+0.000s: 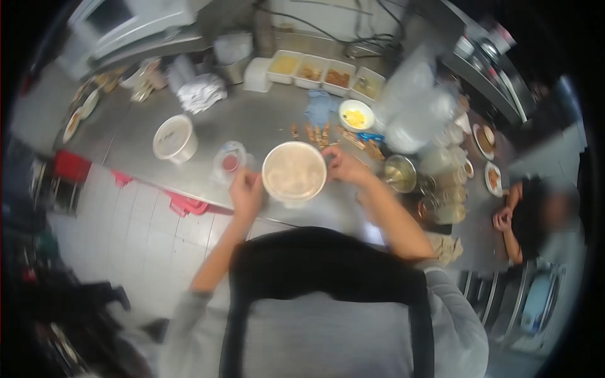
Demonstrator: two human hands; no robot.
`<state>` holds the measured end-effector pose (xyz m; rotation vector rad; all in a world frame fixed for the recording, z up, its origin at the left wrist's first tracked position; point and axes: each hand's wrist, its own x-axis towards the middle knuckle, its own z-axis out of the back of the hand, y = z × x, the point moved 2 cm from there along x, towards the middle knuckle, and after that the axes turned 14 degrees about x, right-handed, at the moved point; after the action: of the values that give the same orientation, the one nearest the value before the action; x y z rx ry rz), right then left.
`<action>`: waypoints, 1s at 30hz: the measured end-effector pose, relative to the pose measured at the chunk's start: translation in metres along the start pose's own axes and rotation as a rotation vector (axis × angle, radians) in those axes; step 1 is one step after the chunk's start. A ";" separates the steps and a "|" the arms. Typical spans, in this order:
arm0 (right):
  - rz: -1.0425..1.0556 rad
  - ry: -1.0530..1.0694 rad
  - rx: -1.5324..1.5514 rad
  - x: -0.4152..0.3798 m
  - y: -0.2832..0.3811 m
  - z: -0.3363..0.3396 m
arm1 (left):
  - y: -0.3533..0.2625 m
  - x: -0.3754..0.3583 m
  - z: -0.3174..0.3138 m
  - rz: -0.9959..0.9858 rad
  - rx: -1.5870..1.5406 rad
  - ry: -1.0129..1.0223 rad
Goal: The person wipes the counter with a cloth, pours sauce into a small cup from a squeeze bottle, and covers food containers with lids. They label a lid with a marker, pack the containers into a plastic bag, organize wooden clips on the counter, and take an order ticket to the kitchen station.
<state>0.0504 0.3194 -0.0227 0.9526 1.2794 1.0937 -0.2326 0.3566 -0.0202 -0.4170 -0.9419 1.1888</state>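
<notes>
White and round, the tub [294,173] is before me at the near edge of the steel surface [265,117]; my left hand [246,192] pinches one side, my right hand [346,167] the rim opposite, probably to keep it balanced, with a red-filled cup [230,162] just beside my left hand

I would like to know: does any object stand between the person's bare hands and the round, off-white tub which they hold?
Nothing visible does. The tub has the left hand at its left edge and the right hand at its right. The small clear container with red contents sits beyond the left hand, not between.
</notes>
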 end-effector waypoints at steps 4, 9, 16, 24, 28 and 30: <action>0.019 -0.235 -0.167 -0.025 -0.014 -0.015 | 0.026 -0.027 -0.020 0.207 -0.301 0.105; 0.293 -0.618 -0.433 -0.036 -0.027 -0.039 | 0.030 -0.011 -0.025 0.031 -0.088 0.159; 0.102 -0.169 1.138 -0.039 0.039 -0.086 | -0.035 -0.011 -0.019 0.626 -1.069 0.551; -0.094 0.000 0.968 -0.041 0.018 -0.065 | -0.037 -0.034 -0.030 0.682 -0.773 0.345; 0.241 -0.032 0.254 -0.129 0.085 -0.017 | -0.054 -0.021 -0.002 -0.015 -0.294 0.164; 0.356 0.146 0.387 -0.191 0.131 0.039 | -0.093 -0.010 0.015 -0.414 0.187 0.226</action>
<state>0.0834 0.1673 0.1531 1.4543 1.5119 1.2271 -0.1895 0.3116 0.0516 -0.1876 -0.6733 0.8222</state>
